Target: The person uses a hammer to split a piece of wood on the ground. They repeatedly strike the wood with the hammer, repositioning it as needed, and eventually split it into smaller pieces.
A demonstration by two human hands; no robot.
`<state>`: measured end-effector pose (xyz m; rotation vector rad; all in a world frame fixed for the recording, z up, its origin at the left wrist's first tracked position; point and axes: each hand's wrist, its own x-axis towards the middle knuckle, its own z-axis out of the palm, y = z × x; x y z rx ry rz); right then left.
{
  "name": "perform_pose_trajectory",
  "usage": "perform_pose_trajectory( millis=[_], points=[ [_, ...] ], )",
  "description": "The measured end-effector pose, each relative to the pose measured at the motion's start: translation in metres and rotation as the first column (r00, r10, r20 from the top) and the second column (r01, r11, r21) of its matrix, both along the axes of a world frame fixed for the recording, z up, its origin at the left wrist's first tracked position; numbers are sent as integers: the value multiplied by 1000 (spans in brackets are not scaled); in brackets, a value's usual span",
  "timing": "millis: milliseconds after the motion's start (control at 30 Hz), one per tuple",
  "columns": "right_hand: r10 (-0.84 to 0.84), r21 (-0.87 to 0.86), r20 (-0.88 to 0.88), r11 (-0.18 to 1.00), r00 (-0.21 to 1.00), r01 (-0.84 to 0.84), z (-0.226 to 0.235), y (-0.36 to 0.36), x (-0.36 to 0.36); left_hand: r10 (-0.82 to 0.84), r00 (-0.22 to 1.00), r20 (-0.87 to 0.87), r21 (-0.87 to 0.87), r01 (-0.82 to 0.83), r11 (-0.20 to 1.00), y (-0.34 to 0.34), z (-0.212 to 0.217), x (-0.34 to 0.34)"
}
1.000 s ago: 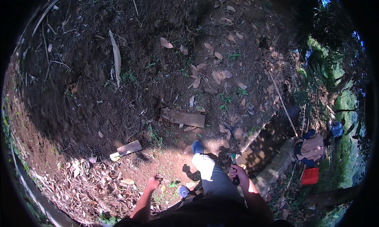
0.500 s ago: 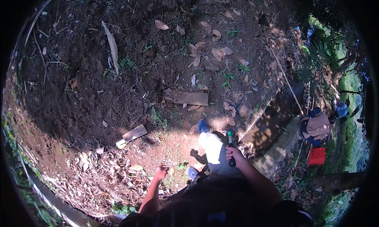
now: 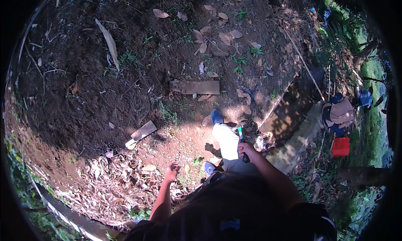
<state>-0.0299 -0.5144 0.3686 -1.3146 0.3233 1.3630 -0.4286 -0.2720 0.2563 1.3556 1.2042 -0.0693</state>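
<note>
My right hand (image 3: 247,150) is wrapped round the dark grip of a hammer (image 3: 240,133). Its shaft is green and its metal head points forward, in front of my light trouser leg (image 3: 229,144). Lower on the left hangs my left hand (image 3: 171,173), its fingers loosely bent and apart, with nothing seen in it. It is over sunlit ground beside dry leaves (image 3: 109,178). My blue shoes (image 3: 216,117) are on bare soil, one ahead of the other.
A wooden plank (image 3: 194,87) lies ahead, and a shorter board (image 3: 143,132) is to the left. On the right runs a ditch (image 3: 289,115) with a concrete edge (image 3: 299,136). Beyond it is a person (image 3: 338,113) near a red object (image 3: 341,146). A long stick (image 3: 305,67) leans there.
The ground, boards and far person have shifted in the view, mostly upward on the right. The hammer has turned slightly in my right hand, and its head now shows more clearly.
</note>
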Motion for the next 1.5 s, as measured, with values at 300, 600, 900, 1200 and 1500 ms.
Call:
perform_pose_trajectory(
  millis=[300, 600, 900, 1200, 1500],
  points=[
    [-103, -11, -234, 995, 967, 103, -24, -8, 10, 39, 998, 42, 70, -41, 997, -2, -25, -20],
    [-71, -16, -197, 997, 978, 69, -33, -18, 7, -5, 1000, -22, 30, 6, 1000, -16, 4, -27],
    [-169, 8, 150, 986, 974, 169, -17, -15, -5, 53, 998, -38, -51, -55, 997, -22, 6, -27],
    [-17, 513, -359, 832, 933, 213, 23, -44, 15, 46, 999, 17, 32, -47, 998, -28, 9, -16],
    [37, 358, -210, 933, 977, 42, 1, -49, 3, -37, 999, 4, 86, 36, 996, -22, 3, 0]
  ],
)
